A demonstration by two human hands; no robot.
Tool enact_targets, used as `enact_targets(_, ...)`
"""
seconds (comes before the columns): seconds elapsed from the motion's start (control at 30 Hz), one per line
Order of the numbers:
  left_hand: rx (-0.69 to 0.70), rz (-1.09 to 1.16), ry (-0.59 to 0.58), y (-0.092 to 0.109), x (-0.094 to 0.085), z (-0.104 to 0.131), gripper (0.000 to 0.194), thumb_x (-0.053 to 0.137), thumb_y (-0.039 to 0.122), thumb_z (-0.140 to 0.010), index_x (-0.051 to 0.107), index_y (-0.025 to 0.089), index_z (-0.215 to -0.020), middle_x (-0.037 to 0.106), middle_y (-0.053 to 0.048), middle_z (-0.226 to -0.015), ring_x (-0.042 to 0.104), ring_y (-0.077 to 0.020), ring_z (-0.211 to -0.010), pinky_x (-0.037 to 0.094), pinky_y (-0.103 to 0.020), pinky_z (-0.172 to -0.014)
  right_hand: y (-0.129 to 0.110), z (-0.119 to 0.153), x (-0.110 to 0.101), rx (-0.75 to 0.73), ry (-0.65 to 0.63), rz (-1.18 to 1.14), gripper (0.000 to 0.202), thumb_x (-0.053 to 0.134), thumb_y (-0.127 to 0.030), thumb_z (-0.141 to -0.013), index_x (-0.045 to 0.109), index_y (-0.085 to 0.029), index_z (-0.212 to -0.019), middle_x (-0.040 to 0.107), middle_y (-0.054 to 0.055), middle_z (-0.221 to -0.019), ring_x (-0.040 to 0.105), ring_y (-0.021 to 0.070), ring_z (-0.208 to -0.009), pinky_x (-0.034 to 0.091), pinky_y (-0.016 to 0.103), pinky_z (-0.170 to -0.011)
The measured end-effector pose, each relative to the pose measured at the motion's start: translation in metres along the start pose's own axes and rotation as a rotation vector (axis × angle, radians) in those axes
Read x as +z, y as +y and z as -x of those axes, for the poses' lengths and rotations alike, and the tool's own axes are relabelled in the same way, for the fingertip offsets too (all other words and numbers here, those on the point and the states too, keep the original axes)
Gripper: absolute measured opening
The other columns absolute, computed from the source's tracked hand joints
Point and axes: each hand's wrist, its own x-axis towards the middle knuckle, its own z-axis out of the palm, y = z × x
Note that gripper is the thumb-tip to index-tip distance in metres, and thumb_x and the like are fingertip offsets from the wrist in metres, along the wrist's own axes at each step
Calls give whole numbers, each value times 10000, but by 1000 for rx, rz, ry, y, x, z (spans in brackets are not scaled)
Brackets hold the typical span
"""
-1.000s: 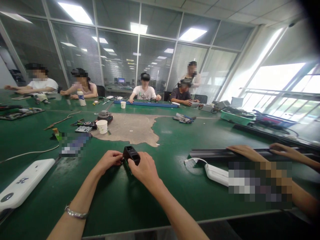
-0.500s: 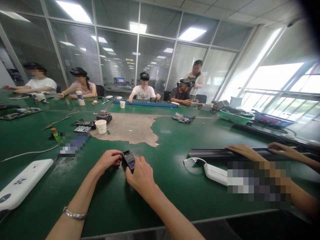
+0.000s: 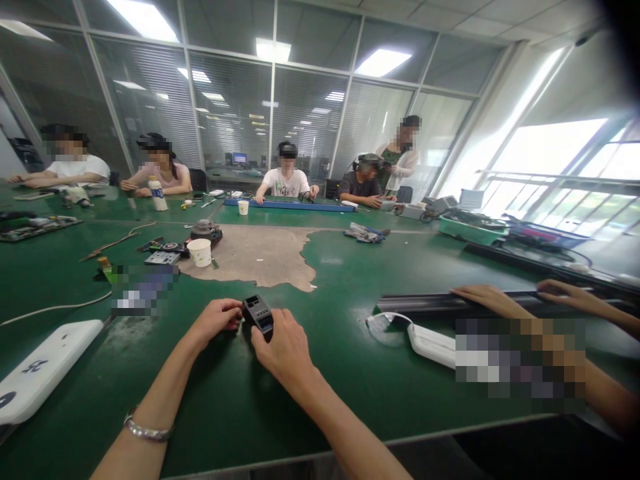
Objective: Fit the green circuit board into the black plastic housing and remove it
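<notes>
Spanning my feed, the green tabletop (image 3: 380,393) runs from its near edge toward the seated people across from me. A bare brown patch (image 3: 265,257) covers part of its middle. By the right edge lies a black rail (image 3: 415,303), with a co-worker's hand (image 3: 483,295) laid on it. At the left edge I have a long white case (image 3: 55,360), marked in dark ink. My right hand (image 3: 283,343) grips the black device (image 3: 257,317), thumb on the near side and fingers around the right. My left hand (image 3: 220,323) has its fingers bent together at the device's left side; from here I cannot tell whether they pinch it. The device sits between the patch and the tabletop's near edge, tilted, its slotted face showing; I cannot make out whether it touches the surface. A paper cup (image 3: 200,253) stands on the patch's left part.
</notes>
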Motion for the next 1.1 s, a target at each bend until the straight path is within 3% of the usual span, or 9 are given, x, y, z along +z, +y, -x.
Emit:
enact_targets(0.17, -8, 37, -13, -1, -1, 1, 388, 693, 378, -688, 665, 127, -982, 637, -48, -800, 567, -110, -627, 483, -250, -623, -2, -12, -26, -23, 81, -55, 289, 486, -425, -861, 554, -186, -1009, 576, 65, -932, 560, 188, -843, 407, 280, -749)
enact_targets(0.33, -4, -39, -3, -1, -1, 0, 446, 683, 465, -694, 676, 126, -984, 640, -55, -804, 571, -114, -620, 474, -251, -609, 24, -26, -41, 68, 86, 34, 261, 487, -398, -861, 566, -185, -989, 581, 66, -933, 565, 193, -870, 394, 277, -770)
enact_targets(0.57, -17, -104, 37, -1, 0, -2, 493, 682, 537, -663, 690, 121, -928, 647, -48, -756, 562, -114, -577, 456, -248, -574, 58, -17, -21, 182, -37, 205, 298, 491, -429, -849, 553, -165, -972, 552, 83, -949, 583, 209, -842, 400, 299, -732)
enact_targets(0.8, -11, -145, 30, 4, 2, 1, 453, 660, 523, -690, 687, 116, -887, 627, -35, -734, 549, -110, -577, 450, -244, -572, 60, -10, -9, 135, -36, 256, 343, 460, -483, -859, 533, -179, -999, 526, 79, -967, 573, 218, -839, 402, 304, -692)
enact_targets(1.1, -1, -188, 39, 8, 3, 6, 422, 663, 516, -678, 687, 127, -840, 639, -37, -737, 550, -121, -586, 443, -244, -578, 61, -12, -18, 161, -6, 95, 287, 510, -394, -850, 577, -173, -1021, 575, 73, -950, 571, 190, -850, 408, 276, -742)
